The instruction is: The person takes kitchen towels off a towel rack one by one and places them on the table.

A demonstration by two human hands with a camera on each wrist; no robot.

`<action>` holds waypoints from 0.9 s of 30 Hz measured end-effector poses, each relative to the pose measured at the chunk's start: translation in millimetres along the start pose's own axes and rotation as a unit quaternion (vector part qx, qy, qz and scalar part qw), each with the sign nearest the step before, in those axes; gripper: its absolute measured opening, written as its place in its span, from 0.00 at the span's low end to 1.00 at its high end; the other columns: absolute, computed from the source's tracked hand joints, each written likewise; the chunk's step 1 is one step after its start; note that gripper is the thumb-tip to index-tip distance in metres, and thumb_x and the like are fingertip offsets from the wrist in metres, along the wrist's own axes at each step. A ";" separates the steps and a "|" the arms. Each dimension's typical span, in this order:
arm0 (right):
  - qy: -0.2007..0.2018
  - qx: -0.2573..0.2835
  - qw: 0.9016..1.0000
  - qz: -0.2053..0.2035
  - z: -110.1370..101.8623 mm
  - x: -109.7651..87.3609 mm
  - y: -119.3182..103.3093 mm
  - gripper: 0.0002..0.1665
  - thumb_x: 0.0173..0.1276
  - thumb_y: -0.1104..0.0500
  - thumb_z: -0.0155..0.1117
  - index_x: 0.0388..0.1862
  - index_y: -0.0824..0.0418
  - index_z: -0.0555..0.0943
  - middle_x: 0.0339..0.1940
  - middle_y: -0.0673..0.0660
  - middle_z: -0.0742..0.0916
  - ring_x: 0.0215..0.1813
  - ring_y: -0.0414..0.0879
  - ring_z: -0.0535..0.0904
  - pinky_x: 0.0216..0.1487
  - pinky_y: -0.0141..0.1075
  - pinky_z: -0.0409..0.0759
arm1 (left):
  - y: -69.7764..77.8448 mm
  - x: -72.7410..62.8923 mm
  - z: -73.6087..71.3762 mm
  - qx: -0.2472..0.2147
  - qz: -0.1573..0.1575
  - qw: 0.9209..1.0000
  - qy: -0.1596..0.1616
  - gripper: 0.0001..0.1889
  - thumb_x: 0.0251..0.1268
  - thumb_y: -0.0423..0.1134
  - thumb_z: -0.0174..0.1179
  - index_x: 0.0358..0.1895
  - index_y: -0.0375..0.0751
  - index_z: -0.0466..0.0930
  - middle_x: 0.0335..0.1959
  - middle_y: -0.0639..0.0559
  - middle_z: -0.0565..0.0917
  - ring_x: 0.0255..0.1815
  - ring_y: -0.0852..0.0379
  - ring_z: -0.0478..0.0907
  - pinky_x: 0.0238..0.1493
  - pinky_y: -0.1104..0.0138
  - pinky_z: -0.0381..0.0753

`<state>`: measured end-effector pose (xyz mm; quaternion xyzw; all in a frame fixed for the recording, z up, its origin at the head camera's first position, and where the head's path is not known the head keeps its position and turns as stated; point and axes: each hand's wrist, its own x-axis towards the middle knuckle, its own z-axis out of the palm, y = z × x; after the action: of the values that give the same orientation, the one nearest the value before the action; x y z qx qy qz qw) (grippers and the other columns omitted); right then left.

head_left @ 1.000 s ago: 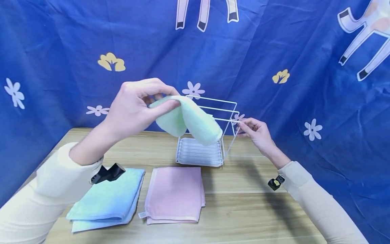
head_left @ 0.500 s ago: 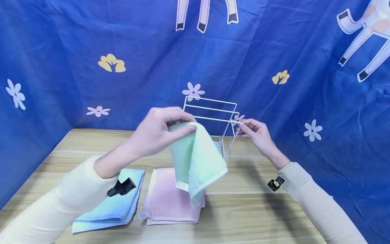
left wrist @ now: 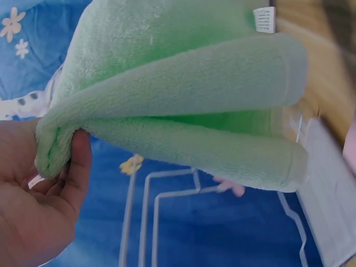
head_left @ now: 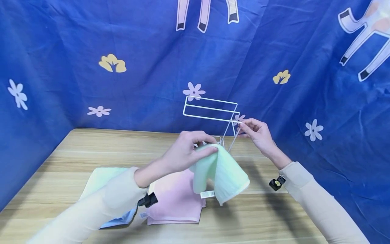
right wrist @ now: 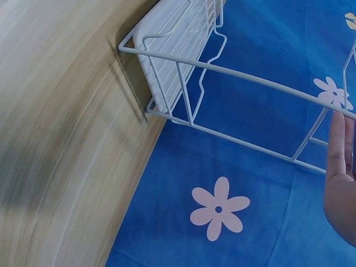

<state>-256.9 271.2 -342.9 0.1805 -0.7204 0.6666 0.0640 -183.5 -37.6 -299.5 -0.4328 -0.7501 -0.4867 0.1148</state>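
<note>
A pale green towel (head_left: 230,176) hangs folded over from my left hand (head_left: 186,154), which pinches its top edge between thumb and fingers. In the left wrist view the towel (left wrist: 183,83) drapes in two layers with a white label at its edge. It overlaps the pink towel in the head view and hides most of the rack's base. My right hand (head_left: 259,137) holds the upper right front corner of a white wire rack (head_left: 210,118), thumb and fingertips on the wire. The right wrist view shows the rack's side frame (right wrist: 236,74) and its white bottom tray (right wrist: 146,41).
On the wooden table (head_left: 91,149) lie a folded pink towel (head_left: 173,206) and, left of it, a folded blue towel (head_left: 99,178) partly behind my left sleeve. A blue patterned curtain (head_left: 146,67) hangs behind and at both sides.
My left hand has come down and to the right, taking the green towel from in front of the rack's top bars to lower, over the pink towel's right side. The right hand stays at the rack.
</note>
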 end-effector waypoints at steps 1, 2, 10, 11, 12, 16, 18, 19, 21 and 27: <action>-0.001 0.000 1.000 0.001 -0.2 0.1 0.2 0.06 0.79 0.65 0.62 0.43 0.61 0.86 0.37 0.47 0.91 0.40 0.38 0.90 0.45 0.39 0.91 | -1.2 -0.6 5.5 -0.003 -0.003 1.000 -0.001 0.06 0.68 0.34 0.69 0.44 0.38 0.91 0.36 0.49 0.91 0.33 0.65 0.79 0.36 0.71 0.81; -0.001 -0.001 1.000 0.002 -0.5 0.0 0.4 0.06 0.79 0.65 0.63 0.43 0.61 0.86 0.37 0.47 0.91 0.40 0.38 0.90 0.45 0.39 0.91 | -2.2 -1.3 10.9 -0.007 -0.005 1.000 -0.002 0.06 0.69 0.34 0.69 0.44 0.38 0.91 0.36 0.49 0.91 0.33 0.65 0.79 0.36 0.71 0.81; -0.004 -0.008 1.000 0.007 -1.8 -0.6 0.1 0.08 0.79 0.64 0.63 0.46 0.69 0.84 0.37 0.47 0.92 0.41 0.40 0.90 0.46 0.40 0.91 | -7.9 -8.8 50.2 -0.032 -0.026 0.999 -0.031 0.06 0.71 0.37 0.68 0.45 0.39 0.91 0.38 0.49 0.92 0.35 0.67 0.81 0.39 0.73 0.83; -0.004 -0.009 1.000 0.007 -2.1 -0.7 -0.3 0.07 0.79 0.64 0.63 0.46 0.66 0.85 0.37 0.47 0.92 0.41 0.40 0.90 0.46 0.40 0.91 | -8.0 -9.7 54.1 -0.033 -0.029 0.998 -0.036 0.06 0.71 0.37 0.68 0.44 0.40 0.91 0.38 0.50 0.92 0.35 0.67 0.80 0.39 0.73 0.83; -0.004 -0.011 1.000 0.007 -2.3 -0.8 -0.8 0.06 0.79 0.64 0.63 0.45 0.64 0.86 0.36 0.47 0.92 0.41 0.39 0.90 0.46 0.40 0.91 | -7.7 -10.8 57.7 -0.036 -0.032 0.998 -0.039 0.06 0.71 0.37 0.68 0.44 0.40 0.91 0.38 0.50 0.92 0.36 0.67 0.80 0.39 0.74 0.83; -0.004 -0.014 1.000 0.007 -3.2 -0.8 -1.7 0.06 0.79 0.64 0.63 0.44 0.60 0.87 0.35 0.49 0.92 0.40 0.38 0.89 0.46 0.39 0.91 | -7.5 -17.1 71.4 -0.056 -0.049 0.996 -0.049 0.06 0.71 0.38 0.68 0.44 0.41 0.91 0.40 0.50 0.92 0.38 0.67 0.81 0.42 0.74 0.83; -0.004 -0.014 1.000 0.008 -3.1 -0.4 -1.7 0.06 0.79 0.64 0.63 0.45 0.61 0.87 0.36 0.48 0.92 0.40 0.38 0.89 0.46 0.39 0.91 | -7.7 -21.2 77.5 -0.069 -0.062 0.994 -0.051 0.06 0.72 0.38 0.68 0.45 0.41 0.91 0.41 0.49 0.93 0.39 0.68 0.82 0.43 0.74 0.83; -0.004 -0.013 1.000 0.008 -3.0 -0.1 -1.7 0.06 0.79 0.64 0.63 0.45 0.62 0.86 0.36 0.48 0.92 0.40 0.38 0.90 0.46 0.39 0.91 | -8.0 -23.1 80.5 -0.077 -0.067 0.993 -0.052 0.07 0.72 0.39 0.68 0.45 0.41 0.91 0.41 0.49 0.93 0.40 0.68 0.83 0.43 0.73 0.83; -0.004 -0.012 1.000 0.010 -2.9 0.4 -1.5 0.06 0.79 0.64 0.63 0.44 0.63 0.86 0.37 0.46 0.92 0.41 0.38 0.90 0.46 0.39 0.91 | -6.6 -26.5 85.9 -0.092 -0.078 0.991 -0.053 0.07 0.72 0.39 0.68 0.45 0.42 0.91 0.41 0.50 0.93 0.40 0.69 0.82 0.44 0.74 0.83; -0.007 -0.014 1.000 0.009 -2.6 1.4 -1.1 0.06 0.79 0.64 0.63 0.44 0.66 0.85 0.38 0.48 0.92 0.41 0.40 0.90 0.46 0.40 0.91 | 0.1 -34.1 99.3 -0.128 -0.103 0.984 -0.063 0.07 0.70 0.38 0.69 0.45 0.40 0.91 0.40 0.48 0.93 0.38 0.73 0.80 0.41 0.75 0.83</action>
<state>-258.3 273.5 -341.1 0.1775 -0.7317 0.6557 0.0559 -138.2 26.4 -369.4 -0.3946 -0.7276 -0.5597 -0.0401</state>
